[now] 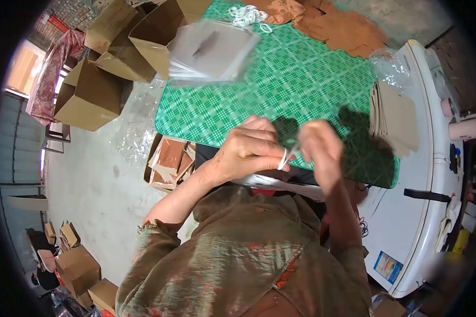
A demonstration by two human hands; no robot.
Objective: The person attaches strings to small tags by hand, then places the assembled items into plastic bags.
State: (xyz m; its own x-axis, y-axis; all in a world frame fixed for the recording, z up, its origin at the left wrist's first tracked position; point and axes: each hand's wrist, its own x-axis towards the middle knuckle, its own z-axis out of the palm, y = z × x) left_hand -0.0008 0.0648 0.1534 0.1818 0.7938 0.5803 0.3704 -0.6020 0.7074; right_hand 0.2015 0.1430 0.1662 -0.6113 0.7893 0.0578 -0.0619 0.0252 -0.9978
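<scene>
Over the near edge of the green checked table (206,113), my left hand (254,145) is closed, with a white loop (283,158) around its fingertips. Close by on the right, my right hand (320,145) is blurred by motion. Its fingers are bent, and a thin white strand runs between the two hands. Whether the right fingers pinch the strand is too blurred to tell. A heap of similar white loops (247,16) lies at the table's far edge. White material (272,182) shows below my hands at my lap.
A stack of clear plastic sheets (211,53) is at the table's far left, brown pieces (338,29) at the far right. Folded beige pieces (394,113) lie on the right. Open cardboard boxes (95,98) stand left; a box of scraps (169,161) sits below the table. A white appliance (418,211) is right.
</scene>
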